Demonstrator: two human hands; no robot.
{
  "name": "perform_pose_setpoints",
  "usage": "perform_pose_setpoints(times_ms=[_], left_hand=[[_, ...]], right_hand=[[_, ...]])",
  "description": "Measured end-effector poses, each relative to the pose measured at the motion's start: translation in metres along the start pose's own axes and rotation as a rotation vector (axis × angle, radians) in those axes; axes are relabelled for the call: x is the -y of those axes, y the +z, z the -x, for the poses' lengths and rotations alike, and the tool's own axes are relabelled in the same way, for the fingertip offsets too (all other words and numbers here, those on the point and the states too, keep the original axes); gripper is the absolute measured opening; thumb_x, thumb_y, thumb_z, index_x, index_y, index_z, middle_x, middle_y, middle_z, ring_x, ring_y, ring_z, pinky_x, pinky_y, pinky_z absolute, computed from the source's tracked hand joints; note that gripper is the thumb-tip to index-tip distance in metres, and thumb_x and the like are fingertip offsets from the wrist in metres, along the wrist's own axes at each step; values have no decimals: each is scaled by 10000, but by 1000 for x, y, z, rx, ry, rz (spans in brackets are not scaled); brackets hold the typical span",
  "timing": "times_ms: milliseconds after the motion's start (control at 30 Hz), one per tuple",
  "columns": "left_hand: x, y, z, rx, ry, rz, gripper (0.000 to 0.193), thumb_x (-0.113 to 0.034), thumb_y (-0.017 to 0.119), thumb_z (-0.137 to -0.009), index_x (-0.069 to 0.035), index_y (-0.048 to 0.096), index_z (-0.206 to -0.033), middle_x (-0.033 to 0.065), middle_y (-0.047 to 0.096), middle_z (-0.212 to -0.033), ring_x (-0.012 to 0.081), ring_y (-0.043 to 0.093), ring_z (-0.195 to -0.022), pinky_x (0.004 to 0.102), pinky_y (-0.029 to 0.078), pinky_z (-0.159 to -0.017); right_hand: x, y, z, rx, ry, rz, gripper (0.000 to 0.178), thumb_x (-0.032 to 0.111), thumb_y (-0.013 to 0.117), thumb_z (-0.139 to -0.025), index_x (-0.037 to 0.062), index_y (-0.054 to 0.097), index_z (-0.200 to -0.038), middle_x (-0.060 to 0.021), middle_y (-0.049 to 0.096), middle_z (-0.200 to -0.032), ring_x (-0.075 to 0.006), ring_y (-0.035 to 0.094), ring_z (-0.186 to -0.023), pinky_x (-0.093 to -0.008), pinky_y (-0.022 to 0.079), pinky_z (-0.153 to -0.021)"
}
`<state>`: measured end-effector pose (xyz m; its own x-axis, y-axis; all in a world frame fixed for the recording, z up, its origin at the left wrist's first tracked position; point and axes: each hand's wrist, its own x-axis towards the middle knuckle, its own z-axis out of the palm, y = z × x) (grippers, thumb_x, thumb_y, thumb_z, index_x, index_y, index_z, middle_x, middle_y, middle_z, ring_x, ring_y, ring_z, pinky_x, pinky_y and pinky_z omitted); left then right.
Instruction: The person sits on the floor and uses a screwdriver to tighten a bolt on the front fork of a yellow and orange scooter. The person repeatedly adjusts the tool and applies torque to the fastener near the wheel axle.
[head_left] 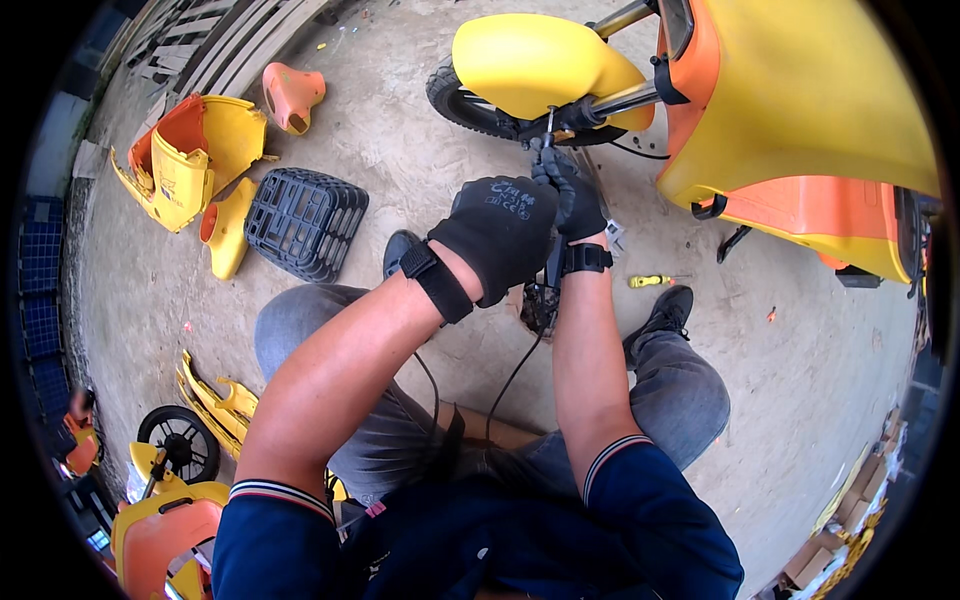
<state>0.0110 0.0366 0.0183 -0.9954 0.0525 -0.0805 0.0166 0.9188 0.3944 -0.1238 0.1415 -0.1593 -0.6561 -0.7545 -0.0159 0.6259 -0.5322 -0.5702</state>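
My right hand [572, 195], in a black glove, is closed around a slim tool with a metal shaft [549, 124]. Its tip meets the axle area of the scooter's front wheel [470, 108], below the yellow mudguard [540, 68]. My left hand [500, 228], also gloved, is curled right beside the right one. The back of the glove hides most of its fingers and whatever they grip. Under my wrists, a dark object with black cables [540, 305] lies on the floor between my feet, partly covered.
The yellow and orange scooter [800, 90] fills the upper right. A yellow screwdriver [650, 281] and a silver wrench [614, 236] lie on the concrete. To the left are a black plastic basket [305, 222] and yellow body panels [185, 170]. Another scooter [165, 530] stands lower left.
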Motion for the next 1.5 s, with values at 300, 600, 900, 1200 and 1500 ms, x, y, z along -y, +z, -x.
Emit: perform_pose_setpoints(times_ms=[300,600,900,1200,1500], left_hand=[[1,0,2,-2,4,-6,274,-205,636,-766,-72,546,-987,134,605,-832,328,609,-781,432,482,-678],[2,3,2,-28,28,-10,291,-215,640,-769,-72,536,-1001,135,600,-841,329,607,-779,433,479,-673],[-1,-2,0,25,4,13,267,-197,635,-768,-63,544,-981,141,610,-843,333,608,-791,438,482,-684],[-1,0,-2,15,23,-2,272,-196,637,-766,-64,558,-991,141,613,-851,334,609,-807,439,481,-697],[-2,1,-1,42,5,-2,270,-208,641,-771,-69,551,-985,142,609,-856,339,608,-807,444,480,-695]], right_hand=[[2,33,2,-138,51,10,288,127,555,-911,-18,538,-1159,-122,621,-1039,-137,578,-823,-237,482,-739],[5,35,4,-212,50,111,183,132,538,-929,1,577,-1051,5,529,-769,-71,471,-665,-186,402,-596],[1,18,-1,-112,70,-67,310,166,521,-929,-10,536,-1184,-125,620,-1048,-137,574,-803,-233,476,-728],[3,6,-1,-138,72,-33,322,121,596,-890,0,540,-1183,-91,618,-985,-91,557,-782,-177,461,-687],[4,15,-2,-118,48,-54,328,161,583,-906,-15,542,-1179,-91,606,-976,-104,525,-739,-201,448,-655]])
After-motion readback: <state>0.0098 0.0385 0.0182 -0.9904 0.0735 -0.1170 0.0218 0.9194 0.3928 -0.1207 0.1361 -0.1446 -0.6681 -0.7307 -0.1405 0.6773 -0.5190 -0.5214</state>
